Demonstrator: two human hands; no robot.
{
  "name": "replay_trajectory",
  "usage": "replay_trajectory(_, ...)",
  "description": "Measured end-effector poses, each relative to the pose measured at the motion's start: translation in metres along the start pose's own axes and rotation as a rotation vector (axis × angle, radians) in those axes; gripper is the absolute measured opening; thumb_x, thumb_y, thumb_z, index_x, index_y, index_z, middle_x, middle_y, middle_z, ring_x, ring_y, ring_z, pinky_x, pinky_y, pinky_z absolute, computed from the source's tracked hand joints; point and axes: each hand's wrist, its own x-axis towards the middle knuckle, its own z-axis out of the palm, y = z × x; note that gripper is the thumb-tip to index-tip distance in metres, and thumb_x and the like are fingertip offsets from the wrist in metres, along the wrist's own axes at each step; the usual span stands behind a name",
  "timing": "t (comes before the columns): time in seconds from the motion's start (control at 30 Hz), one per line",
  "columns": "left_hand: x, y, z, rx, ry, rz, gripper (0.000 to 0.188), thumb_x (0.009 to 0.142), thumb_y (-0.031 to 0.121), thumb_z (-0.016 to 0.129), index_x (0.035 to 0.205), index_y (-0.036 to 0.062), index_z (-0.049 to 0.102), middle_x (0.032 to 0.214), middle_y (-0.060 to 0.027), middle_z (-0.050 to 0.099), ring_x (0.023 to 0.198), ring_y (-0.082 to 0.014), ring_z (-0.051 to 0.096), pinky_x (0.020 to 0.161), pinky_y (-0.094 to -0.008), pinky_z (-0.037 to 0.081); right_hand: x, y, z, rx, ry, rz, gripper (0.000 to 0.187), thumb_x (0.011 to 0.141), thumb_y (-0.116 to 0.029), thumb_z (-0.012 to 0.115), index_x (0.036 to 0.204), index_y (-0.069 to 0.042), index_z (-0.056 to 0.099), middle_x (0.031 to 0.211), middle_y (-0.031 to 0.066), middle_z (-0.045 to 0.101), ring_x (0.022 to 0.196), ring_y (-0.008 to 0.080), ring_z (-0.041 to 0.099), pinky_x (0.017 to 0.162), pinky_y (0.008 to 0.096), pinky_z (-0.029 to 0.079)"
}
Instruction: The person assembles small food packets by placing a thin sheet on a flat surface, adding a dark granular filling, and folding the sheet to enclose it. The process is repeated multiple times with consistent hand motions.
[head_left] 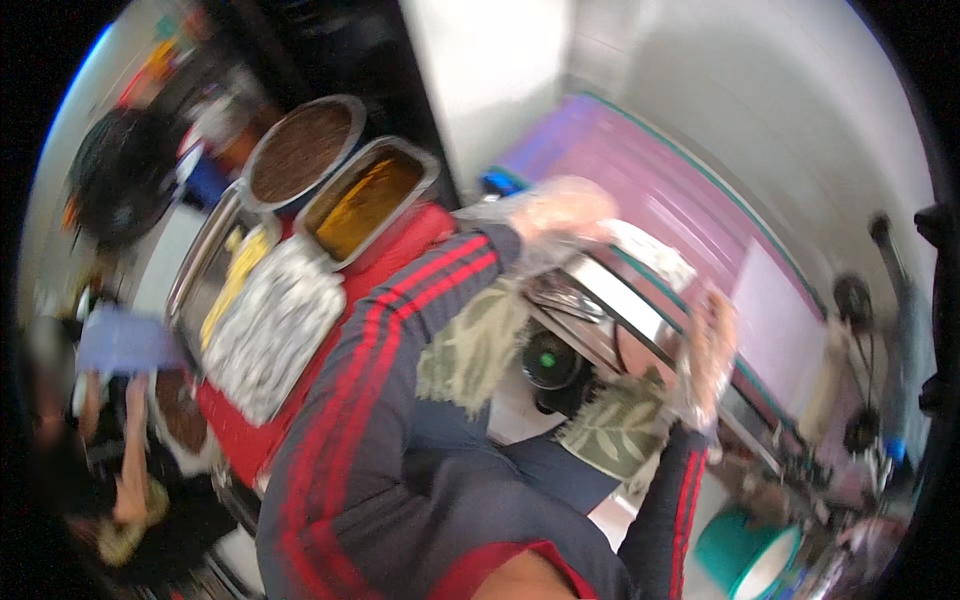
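White piece (655, 257) is lying on pink worktop (645, 165), just right of L hand (565, 208) (blurred, can't tell grip), far-left of R hand (709, 350), which is spreading open.

The bench (690, 200) has a pinkish-purple top edged in green; a crumpled-looking white lump (655, 255) lies near its front edge, a pale flat sheet (785, 320) toward the right. At left, a red-covered surface (422, 228) carries a rectangular metal pan (412, 190).
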Motion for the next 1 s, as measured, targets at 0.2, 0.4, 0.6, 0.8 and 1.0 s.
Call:
replay_trajectory(0.2, -0.129, 0.061, -0.057, -1.115, 0.532, -0.281, 0.034, 0.091, 0.027, 0.075, 0.108, -0.0014, 0.07, 0.1, -0.0099, 0.069, 0.1, -0.0216, 0.066, 0.085, -0.0362, 0.051, 0.002, 0.005, 0.002, -0.028, -0.057, -0.005, 0.036, 0.103, -0.016, 0.064, 0.136, -0.003, 0.062, 0.125, 0.0142, 0.067, 0.111, 0.0268, 0.063, 0.097, 0.0397, 0.05)
replay_trajectory(0.4, -0.332, 0.119, -0.116, -0.826, 1.144, -0.553, 0.041, 0.092, 0.037, 0.074, 0.114, 0.0028, 0.071, 0.095, -0.0063, 0.073, 0.094, -0.0152, 0.067, 0.088, -0.0326, 0.053, 0.012, -0.01, 0.02, 0.077, -0.126, 0.042, 0.037, 0.099, -0.011, 0.066, 0.135, -0.002, 0.064, 0.127, 0.0145, 0.068, 0.114, 0.0261, 0.063, 0.097, 0.0394, 0.049)
replay_trajectory(0.6, -0.506, 0.162, -0.151, -0.268, 1.327, -1.038, 0.044, 0.091, 0.038, 0.074, 0.116, 0.0023, 0.069, 0.104, -0.005, 0.07, 0.087, -0.0127, 0.063, 0.076, -0.0299, 0.05, 0.025, -0.037, 0.046, 0.131, -0.192, -0.104, 0.037, 0.098, -0.011, 0.067, 0.134, -0.002, 0.065, 0.128, 0.0153, 0.067, 0.113, 0.0269, 0.063, 0.099, 0.0396, 0.049)
replay_trajectory(0.8, -0.678, 0.206, -0.014, -0.401, 1.639, -1.418, 0.039, 0.091, 0.032, 0.076, 0.115, 0.0026, 0.07, 0.105, -0.0059, 0.07, 0.092, -0.0157, 0.066, 0.078, -0.0311, 0.053, 0.024, -0.043, 0.053, 0.114, -0.219, -0.145, 0.036, 0.099, -0.016, 0.068, 0.133, -0.003, 0.066, 0.124, 0.0141, 0.069, 0.113, 0.0263, 0.064, 0.1, 0.039, 0.049)
replay_trajectory(1.0, -0.78, 0.224, 0.131, 0.112, 0.015, -2.158, 0.029, 0.099, 0.029, 0.064, 0.108, 0.004, 0.075, 0.114, -0.0168, 0.074, 0.105, -0.0228, 0.071, 0.09, -0.0402, 0.056, 0.019, -0.025, 0.028, 0.036, -0.163, -0.155, 0.036, 0.097, -0.01, 0.07, 0.132, -0.002, 0.066, 0.127, 0.0131, 0.069, 0.113, 0.0245, 0.065, 0.1, 0.0386, 0.052)
